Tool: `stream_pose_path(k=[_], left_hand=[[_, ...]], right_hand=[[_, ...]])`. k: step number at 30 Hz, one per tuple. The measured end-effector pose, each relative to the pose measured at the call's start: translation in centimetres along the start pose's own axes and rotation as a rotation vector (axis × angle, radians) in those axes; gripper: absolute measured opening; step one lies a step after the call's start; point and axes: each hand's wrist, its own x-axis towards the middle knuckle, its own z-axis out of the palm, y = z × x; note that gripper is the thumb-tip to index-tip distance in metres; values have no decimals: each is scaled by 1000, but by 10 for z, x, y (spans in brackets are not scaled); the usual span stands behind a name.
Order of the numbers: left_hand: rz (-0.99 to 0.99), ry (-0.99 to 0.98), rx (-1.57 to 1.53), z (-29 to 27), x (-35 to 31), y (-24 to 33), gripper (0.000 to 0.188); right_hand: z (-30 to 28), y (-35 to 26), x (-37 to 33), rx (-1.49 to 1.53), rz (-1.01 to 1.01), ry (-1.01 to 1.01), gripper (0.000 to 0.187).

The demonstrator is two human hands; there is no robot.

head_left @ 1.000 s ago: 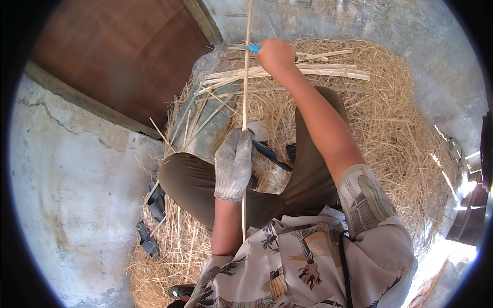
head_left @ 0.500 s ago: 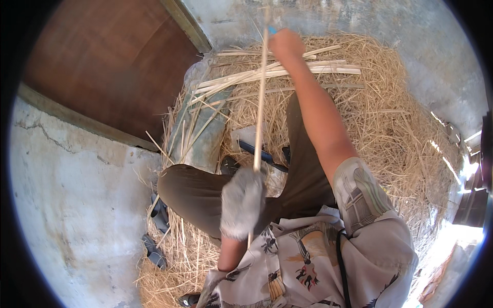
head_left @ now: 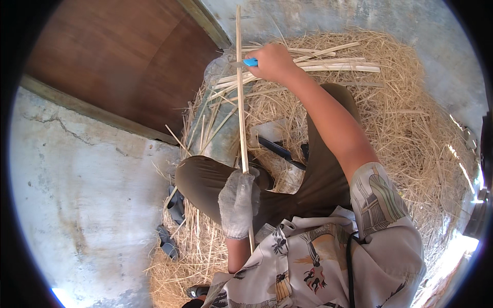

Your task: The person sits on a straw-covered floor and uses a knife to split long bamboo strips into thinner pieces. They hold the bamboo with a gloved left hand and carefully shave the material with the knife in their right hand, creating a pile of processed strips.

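Observation:
My left hand, in a grey-white work glove, is closed round a long pale strip of split bamboo or wood. The strip runs away from me, and its lower end passes back beside my left forearm. Bare and stretched far forward, my right hand grips a knife by its blue handle. Its short blade lies across the strip towards the far end. Fingers of both hands are partly hidden by the glove and the back of the hand.
Several pale strips lie on a thick layer of straw-like shavings. Between my legs rests a dark long-handled tool. Dark sandals lie at the left by the wall. A brown door panel stands far left.
My right hand with the knife has come lower and left, nearer to me along the strip. The strip's far end has swung left. The view has shifted slightly.

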Motion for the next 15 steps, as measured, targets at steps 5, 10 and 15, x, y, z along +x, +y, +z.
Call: stream_pose_path(k=[5,10,15], left_hand=[[16,56,136,8,-20,4,31],[49,-21,305,3,-41,-2,33],[4,-118,361,-11,-68,-34,38]], right_hand=[[-15,-3,8,53,191,-94,19],[-40,3,15,-25,447,-129,19],[-57,57,18,-25,813,-98,21]])
